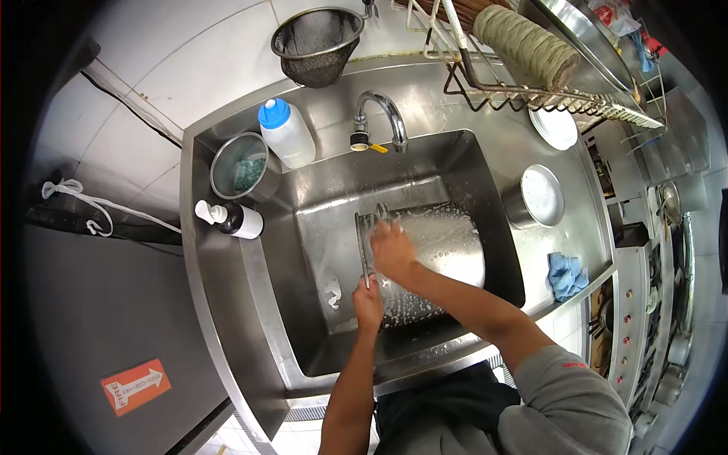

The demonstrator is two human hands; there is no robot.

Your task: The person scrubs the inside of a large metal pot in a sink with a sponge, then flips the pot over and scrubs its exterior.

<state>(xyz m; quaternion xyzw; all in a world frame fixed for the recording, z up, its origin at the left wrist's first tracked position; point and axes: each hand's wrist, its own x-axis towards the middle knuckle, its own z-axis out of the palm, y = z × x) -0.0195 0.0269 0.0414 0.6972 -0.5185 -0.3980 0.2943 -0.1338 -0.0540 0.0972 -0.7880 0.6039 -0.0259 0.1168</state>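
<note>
A large metal stock pot (pixel 447 254) lies on its side in the sink (pixel 284 303), its outside streaked with soap suds. My left hand (pixel 368 303) is closed around the pot's rim at the near side. On the pot's outer wall, close to the rim and a loop handle (pixel 382 212), rests my right hand (pixel 393 250). Its fingers are curled and a little blurred; whatever they hold is hidden beneath them. A blob of foam (pixel 333 291) sits on the sink floor left of the pot.
Behind the sink stands a faucet (pixel 379 114). To the left are a blue-capped bottle (pixel 290 136), a metal pot (pixel 227 171) with a green scouring pad and a pump bottle (pixel 241 221). On the right counter are a metal container (pixel 519 205) and blue cloth (pixel 566 276); a wire rack (pixel 493 89) overhangs.
</note>
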